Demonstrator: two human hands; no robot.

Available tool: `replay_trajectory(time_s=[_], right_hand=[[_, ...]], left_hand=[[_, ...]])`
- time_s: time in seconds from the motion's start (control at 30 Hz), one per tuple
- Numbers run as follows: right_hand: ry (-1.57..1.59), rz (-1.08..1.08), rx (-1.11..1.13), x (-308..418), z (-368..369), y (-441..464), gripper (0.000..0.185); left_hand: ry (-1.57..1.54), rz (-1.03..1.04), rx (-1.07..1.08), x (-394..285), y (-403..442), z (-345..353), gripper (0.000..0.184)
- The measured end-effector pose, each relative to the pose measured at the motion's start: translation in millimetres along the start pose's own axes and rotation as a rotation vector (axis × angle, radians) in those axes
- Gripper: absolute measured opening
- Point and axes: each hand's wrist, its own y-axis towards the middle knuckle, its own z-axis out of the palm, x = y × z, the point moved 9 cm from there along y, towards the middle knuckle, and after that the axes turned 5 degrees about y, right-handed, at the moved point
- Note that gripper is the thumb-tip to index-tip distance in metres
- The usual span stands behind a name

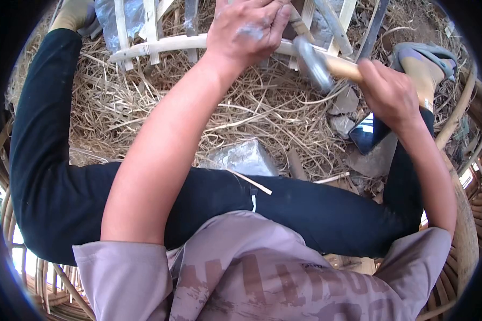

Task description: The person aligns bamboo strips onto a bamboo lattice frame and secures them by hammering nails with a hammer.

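My right hand (388,91) is closed around the wooden handle of a hammer (344,68). The metal head is slightly blurred and lies over the curved bamboo rail (168,44). Farther left, my left hand (249,29) has its fingers curled together above the same rail, with grey smears on its back. What those fingers pinch is hidden, though a bamboo slat (301,24) shows right beside the thumb. Several pale slats (150,27) cross the rail and run away from me.
Dry straw-like shavings (144,96) cover the ground between my legs. A silvery wrapped block (243,157) sits near my shin. On the right are stones (344,101) and a dark glossy object (363,135) resembling a phone. Clear plastic (110,32) lies under the slats at left.
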Motion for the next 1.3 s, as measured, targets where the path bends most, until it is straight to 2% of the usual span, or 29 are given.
replay_trajectory(time_s=[0.07,0.13,0.17,0.2,0.27,0.33,0.37,0.4,0.47,0.53,0.57,0.6,0.67,0.73,0.77,0.8,0.93,1.0,1.07,1.13,1.17,1.2,1.27,1.3], right_hand=[[-0.010,-0.049,-0.016,2.8,-2.1,-3.6,0.014],[0.102,-0.150,-0.144,20.6,-25.1,0.1,0.015],[0.121,-0.135,-0.146,9.5,-15.4,-7.8,0.014],[0.027,0.052,-0.008,-3.7,1.3,-2.7,0.016],[0.041,0.039,-0.104,-2.1,-17.5,5.2,0.018],[0.109,-0.111,-0.214,17.6,-37.6,3.4,0.019],[0.168,-0.158,-0.155,14.9,-26.9,-1.9,0.018],[-0.001,-0.034,-0.009,9.2,-6.6,0.2,0.015],[-0.025,-0.034,-0.003,5.3,-1.4,-0.4,0.014],[0.086,-0.138,-0.163,25.6,-26.5,4.5,0.014],[0.118,-0.138,-0.172,14.6,-16.3,-5.3,0.012],[0.005,0.043,-0.019,2.9,2.1,-0.8,0.011],[0.033,0.021,-0.106,3.0,-14.3,7.3,0.014],[0.138,-0.126,-0.237,18.2,-35.1,5.2,0.019],[0.153,-0.153,-0.139,12.7,-24.0,-1.1,0.021],[0.029,0.000,-0.024,3.4,-4.1,1.1,0.020],[0.113,-0.111,-0.202,15.7,-32.0,0.7,0.021],[-0.025,0.059,-0.023,-3.8,-5.0,2.8,0.019],[-0.009,0.029,-0.094,-1.9,-17.6,5.2,0.018],[0.086,-0.137,-0.146,13.6,-30.5,-2.0,0.018],[0.118,-0.176,-0.102,10.2,-20.1,-7.6,0.017],[-0.032,-0.020,-0.003,3.1,-0.9,-5.4,0.014],[-0.050,0.031,0.042,1.7,4.2,-4.8,0.013],[0.006,-0.035,-0.033,11.4,-7.1,-0.3,0.014]], left_hand=[[-0.022,-0.012,-0.003,2.6,0.3,1.6,0.047],[-0.008,-0.004,0.011,5.7,1.9,4.6,0.048],[-0.034,-0.013,0.017,3.6,0.4,3.9,0.049],[-0.053,-0.023,0.010,2.1,0.6,1.8,0.049],[-0.022,-0.011,0.007,1.4,0.0,4.1,0.050],[-0.025,-0.006,0.010,3.1,0.8,4.3,0.049],[-0.022,-0.021,0.014,2.1,0.2,3.1,0.049],[-0.030,-0.026,0.019,1.1,-0.7,3.1,0.049],[-0.033,-0.020,0.020,3.4,0.0,3.9,0.050],[0.002,-0.012,0.013,5.4,1.0,4.9,0.050],[-0.006,-0.013,0.017,2.0,-2.3,4.1,0.050],[-0.012,-0.016,0.013,-1.1,-3.5,1.9,0.050],[-0.021,-0.007,-0.006,0.1,2.0,0.5,0.049],[-0.041,-0.010,0.006,4.3,0.2,2.4,0.048],[-0.028,-0.021,0.008,3.3,0.1,2.6,0.047],[-0.035,-0.024,0.011,2.1,-1.0,2.7,0.047],[-0.035,-0.004,0.007,7.0,0.3,4.3,0.047],[-0.030,-0.005,0.011,4.3,-0.2,2.7,0.048],[-0.032,-0.013,0.016,1.2,-0.1,4.5,0.050],[-0.012,-0.002,0.019,3.5,1.2,6.1,0.051],[-0.055,-0.019,0.015,4.1,1.4,5.5,0.052],[-0.062,-0.027,0.029,2.0,-1.8,6.0,0.052],[-0.052,-0.020,0.036,4.7,0.6,6.1,0.053],[-0.053,-0.011,0.026,5.0,-0.2,5.2,0.053]])
